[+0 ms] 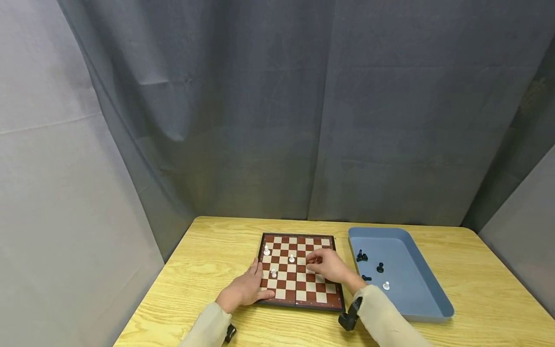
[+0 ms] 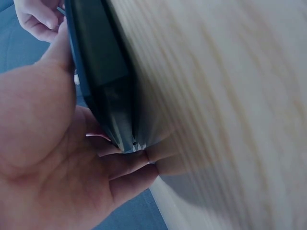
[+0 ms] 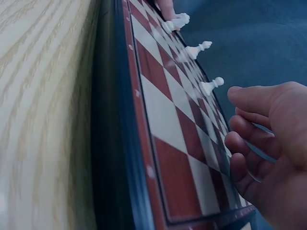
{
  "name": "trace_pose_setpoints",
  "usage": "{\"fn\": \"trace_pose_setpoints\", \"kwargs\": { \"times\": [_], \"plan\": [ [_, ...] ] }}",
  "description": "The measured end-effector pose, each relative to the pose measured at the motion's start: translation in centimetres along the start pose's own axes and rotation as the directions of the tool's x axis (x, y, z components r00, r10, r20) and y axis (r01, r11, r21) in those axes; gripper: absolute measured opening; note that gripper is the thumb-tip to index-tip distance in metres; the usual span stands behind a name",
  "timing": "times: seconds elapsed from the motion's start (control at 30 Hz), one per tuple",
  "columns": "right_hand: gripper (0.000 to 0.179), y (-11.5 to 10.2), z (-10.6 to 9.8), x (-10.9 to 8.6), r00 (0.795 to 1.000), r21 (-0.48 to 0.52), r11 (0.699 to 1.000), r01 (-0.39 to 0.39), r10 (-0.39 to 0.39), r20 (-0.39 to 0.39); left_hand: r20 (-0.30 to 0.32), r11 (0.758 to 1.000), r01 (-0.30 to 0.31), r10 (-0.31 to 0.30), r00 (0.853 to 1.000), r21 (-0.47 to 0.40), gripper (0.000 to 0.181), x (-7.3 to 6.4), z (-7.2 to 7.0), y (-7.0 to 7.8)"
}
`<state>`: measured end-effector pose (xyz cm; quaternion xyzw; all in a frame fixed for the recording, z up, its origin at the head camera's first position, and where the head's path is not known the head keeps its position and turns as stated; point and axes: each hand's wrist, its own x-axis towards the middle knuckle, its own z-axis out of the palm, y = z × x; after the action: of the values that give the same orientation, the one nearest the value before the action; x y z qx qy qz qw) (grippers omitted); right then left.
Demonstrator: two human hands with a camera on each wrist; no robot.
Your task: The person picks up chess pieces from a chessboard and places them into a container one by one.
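Note:
A red-and-white chessboard (image 1: 301, 284) with a dark frame lies on the table. My left hand (image 1: 244, 288) rests at its near left corner, thumb over the near edge and extended fingers along the left side. In the left wrist view, the palm (image 2: 43, 143) faces the board's dark side (image 2: 103, 62). Three white chess pieces stand on the board: one far left (image 1: 266, 250), one nearer (image 1: 273, 273), and a pawn (image 1: 292, 259) near the middle. My right hand (image 1: 329, 265) hovers over the right half, fingers bent loosely. The right wrist view shows a gap between thumb (image 3: 254, 98) and fingers, with nothing visible there.
A blue-grey tray (image 1: 416, 308) stands right of the board, beside my right forearm. Inside lie several black chess pieces (image 1: 380, 267) and one white piece (image 1: 386, 286). A grey curtain (image 1: 347, 144) hangs behind the wooden table (image 1: 173, 308).

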<state>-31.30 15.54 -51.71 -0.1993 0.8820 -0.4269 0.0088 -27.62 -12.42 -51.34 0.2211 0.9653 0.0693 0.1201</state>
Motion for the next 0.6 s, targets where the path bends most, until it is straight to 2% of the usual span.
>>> {"fn": "trace_pose_setpoints", "kwargs": {
  "times": [0.2,0.43,0.6],
  "plan": [
    [0.022,-0.1,1.1,0.7,0.999,-0.008,0.999,-0.035,0.035,-0.021,-0.003,1.000,-0.008,0.008,1.000,0.008,0.098,0.1,0.1,0.0],
    [0.020,-0.5,2.0,1.6,0.996,-0.066,0.996,-0.061,0.056,-0.073,0.003,1.000,0.003,-0.003,1.000,0.004,0.098,0.2,0.1,-0.2],
    [0.021,-0.5,2.6,2.2,0.995,-0.083,0.994,-0.071,0.065,-0.077,-0.002,1.000,-0.001,0.001,1.000,0.002,0.097,0.0,-0.1,0.0]
  ]
}}
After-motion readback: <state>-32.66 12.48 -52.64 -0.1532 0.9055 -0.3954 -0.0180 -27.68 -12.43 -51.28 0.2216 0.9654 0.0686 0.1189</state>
